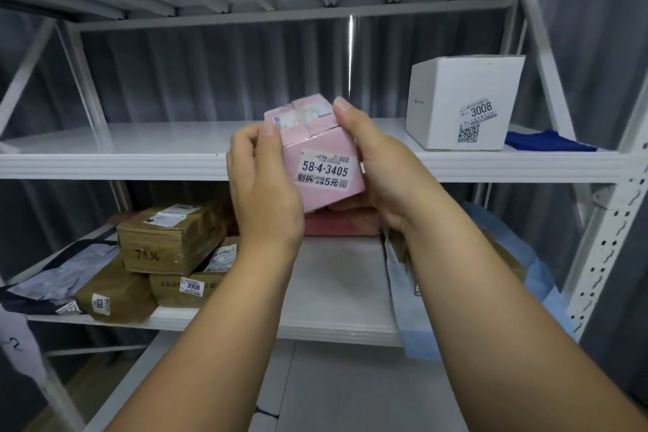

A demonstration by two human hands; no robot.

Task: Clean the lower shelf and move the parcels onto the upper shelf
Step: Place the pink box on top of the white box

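At centre frame, a small pink parcel box (317, 154) is held in the air in front of the upper shelf (105, 163), level with its front edge. The left hand (264, 186) grasps the box's left side, thumb on the top edge. The right hand (371, 165) grasps the right side, fingers curled beneath, thumb on the top corner. A white label on the box's near face reads 58-4-3405.

On the upper shelf, right of frame, stands a white carton (463, 102) labelled 3008; just beside it, further right, lies a folded blue cloth (550, 142).

On the lower shelf (336, 291), lower left of frame, brown taped parcels (171, 242) are stacked, with a grey mailer bag (59, 277) beside them at the far left. Blue-wrapped parcels (540, 277) lie at the right end, partly hidden by the right forearm. A reddish flat parcel (336, 223) lies behind the hands.
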